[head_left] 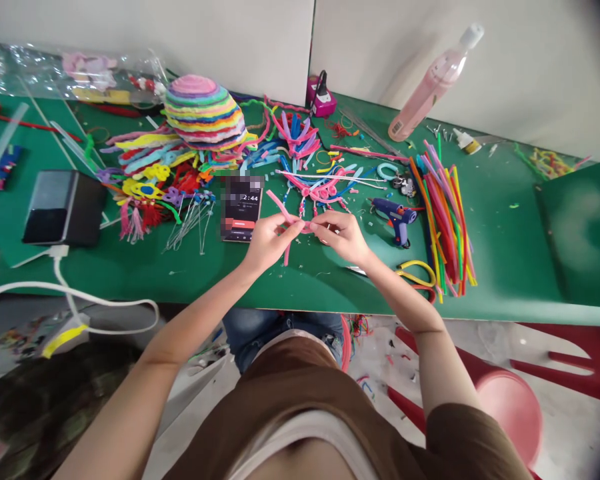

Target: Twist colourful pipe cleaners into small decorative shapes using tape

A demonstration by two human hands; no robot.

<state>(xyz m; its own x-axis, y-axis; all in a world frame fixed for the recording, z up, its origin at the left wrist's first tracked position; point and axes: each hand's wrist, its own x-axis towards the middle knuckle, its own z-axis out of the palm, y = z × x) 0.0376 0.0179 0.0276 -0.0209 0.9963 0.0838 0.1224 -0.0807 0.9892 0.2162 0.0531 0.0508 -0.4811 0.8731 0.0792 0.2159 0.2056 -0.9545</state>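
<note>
A pink pipe cleaner (pixel 279 204) is pinched between both of my hands above the green table's front half. My left hand (pixel 274 241) grips it by thumb and forefinger, with one end sticking up and another hanging below the fingers. On the other side my right hand (pixel 341 235) pinches the same pink strand close to the left fingertips. Just beyond the hands lie pink and blue pipe-cleaner pieces (pixel 325 190) with beaded strands. A phone (pixel 241 208) lies beside my left hand. Scissors with yellow handles (pixel 416 273) lie partly hidden under my right forearm.
A blue glue gun (pixel 396 219) and a bundle of coloured pipe cleaners (pixel 447 220) lie to the right. A pink bottle (pixel 435 83) stands behind them. At left are a striped pipe-cleaner ball (pixel 203 113), a black box-shaped device (pixel 65 208) and its white cable (pixel 115 328).
</note>
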